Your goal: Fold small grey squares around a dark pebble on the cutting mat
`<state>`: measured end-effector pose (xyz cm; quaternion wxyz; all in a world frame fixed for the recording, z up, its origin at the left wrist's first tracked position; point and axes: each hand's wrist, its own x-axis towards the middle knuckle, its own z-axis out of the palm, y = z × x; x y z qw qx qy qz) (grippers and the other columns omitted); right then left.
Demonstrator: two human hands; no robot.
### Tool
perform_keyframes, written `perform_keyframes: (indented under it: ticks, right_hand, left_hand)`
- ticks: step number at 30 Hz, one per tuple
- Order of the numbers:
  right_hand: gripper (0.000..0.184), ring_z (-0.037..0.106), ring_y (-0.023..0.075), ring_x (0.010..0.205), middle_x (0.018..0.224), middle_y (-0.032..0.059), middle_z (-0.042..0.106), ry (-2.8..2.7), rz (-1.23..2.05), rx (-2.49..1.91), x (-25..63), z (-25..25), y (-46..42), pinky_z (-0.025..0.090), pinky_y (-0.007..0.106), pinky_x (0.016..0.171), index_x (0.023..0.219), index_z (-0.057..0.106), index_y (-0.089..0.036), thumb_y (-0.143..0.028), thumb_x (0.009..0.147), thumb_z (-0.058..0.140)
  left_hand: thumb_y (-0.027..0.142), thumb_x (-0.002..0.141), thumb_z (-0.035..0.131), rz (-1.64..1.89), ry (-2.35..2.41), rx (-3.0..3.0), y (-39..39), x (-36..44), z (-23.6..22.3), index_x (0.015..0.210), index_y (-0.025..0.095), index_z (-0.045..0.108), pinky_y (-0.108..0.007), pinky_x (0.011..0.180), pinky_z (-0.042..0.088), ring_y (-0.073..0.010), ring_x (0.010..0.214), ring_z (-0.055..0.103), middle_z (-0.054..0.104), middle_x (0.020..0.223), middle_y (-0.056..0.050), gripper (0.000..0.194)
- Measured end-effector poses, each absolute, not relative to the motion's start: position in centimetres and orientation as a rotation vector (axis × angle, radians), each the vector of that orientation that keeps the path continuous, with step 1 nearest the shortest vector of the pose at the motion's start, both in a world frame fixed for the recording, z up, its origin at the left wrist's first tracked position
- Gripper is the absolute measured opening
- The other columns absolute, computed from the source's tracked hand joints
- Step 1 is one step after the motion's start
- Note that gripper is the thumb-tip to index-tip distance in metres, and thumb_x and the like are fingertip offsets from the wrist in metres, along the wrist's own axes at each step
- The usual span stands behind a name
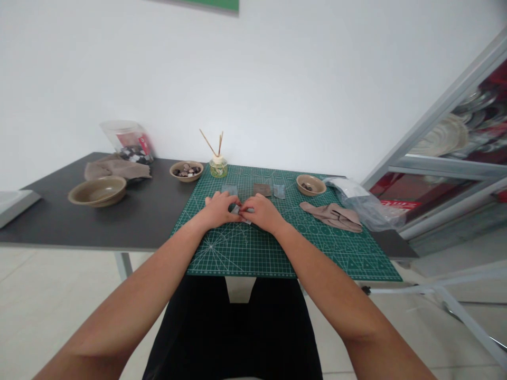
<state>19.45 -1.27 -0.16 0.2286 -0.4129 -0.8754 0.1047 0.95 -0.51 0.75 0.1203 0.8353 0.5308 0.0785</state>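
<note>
My left hand [221, 209] and my right hand [263, 212] meet over a green cutting mat [257, 258]. Both are closed, thumbs and fingers pinching a small pale, crinkled piece [236, 209]; it looks thin, but my fingers hide much of it and its kind is unclear. Just beyond the hands, a flat brown square [262, 189] lies between a bluish-grey small packet [279, 191] on the right and a pale grey-blue flat piece [229, 189] on the left.
Left on the dark table [158, 216] are an upright bowl [98, 192], a bowl of dark pieces [187, 171], a cloth [116, 169] and a clear tub [127, 140]. A reed diffuser [218, 167] stands behind. Rightward are another bowl [311, 187], a cloth [335, 216] and plastic bags [368, 206].
</note>
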Motion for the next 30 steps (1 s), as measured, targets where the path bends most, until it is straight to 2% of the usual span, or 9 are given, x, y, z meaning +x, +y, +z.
perform_keyframes:
  ticks: [4,8,15,22,26,30]
  right_hand:
    - [0.005,0.059,0.0141,0.078,0.081,-0.0003,0.075,-2.38,0.39,-1.13,20.1,0.0,-1.4,0.033,0.031,0.085,0.077,0.075,-0.019,-0.022,0.08,0.074]
    - [0.007,0.056,0.0149,0.078,0.08,0.0005,0.072,-2.343,0.335,-1.206,20.3,-0.2,-1.5,0.033,0.031,0.084,0.076,0.075,-0.019,-0.025,0.078,0.075]
    - [0.009,0.055,0.017,0.085,0.089,0.0043,0.073,-2.382,0.225,-1.192,19.4,-0.5,-1.0,0.034,0.031,0.086,0.08,0.074,-0.017,-0.022,0.084,0.068]
    - [0.009,0.06,0.0138,0.081,0.088,0.0005,0.075,-2.444,0.398,-1.026,19.8,0.1,-1.0,0.032,0.031,0.085,0.08,0.075,-0.02,-0.023,0.086,0.069]
    - [0.009,0.058,0.0141,0.081,0.085,-0.0007,0.074,-2.416,0.39,-1.077,20.5,0.0,-0.9,0.032,0.031,0.085,0.079,0.075,-0.02,-0.027,0.083,0.072]
    - [0.01,0.053,0.0169,0.084,0.086,0.0019,0.073,-2.371,0.287,-1.211,20.5,-0.3,-0.9,0.034,0.031,0.081,0.082,0.076,-0.02,-0.027,0.085,0.07]
  left_hand:
    - [0.064,0.074,0.062,0.226,1.561,2.435,-0.7,1.0,0.9,0.111,0.031,0.065,-0.05,0.089,0.037,-0.035,0.11,0.047,0.058,0.112,-0.009,0.05]
    - [0.064,0.073,0.062,0.246,1.576,2.428,-1.0,1.0,1.0,0.114,0.031,0.064,-0.05,0.09,0.036,-0.0351,0.11,0.047,0.059,0.113,-0.008,0.052]
    - [0.067,0.073,0.061,0.228,1.601,2.419,-0.8,1.0,1.0,0.111,0.029,0.064,-0.051,0.089,0.037,-0.0364,0.112,0.045,0.058,0.114,-0.01,0.054]
    - [0.069,0.072,0.061,0.222,1.613,2.409,-0.9,1.1,1.2,0.109,0.03,0.066,-0.05,0.09,0.037,-0.0363,0.112,0.046,0.057,0.11,-0.009,0.054]
    - [0.068,0.072,0.063,0.215,1.624,2.405,-1.0,1.1,1.4,0.112,0.031,0.066,-0.051,0.091,0.036,-0.0371,0.112,0.045,0.057,0.113,-0.01,0.055]
    - [0.068,0.072,0.062,0.208,1.613,2.407,-1.0,1.1,1.3,0.114,0.031,0.066,-0.051,0.091,0.037,-0.0378,0.113,0.045,0.057,0.113,-0.01,0.056]
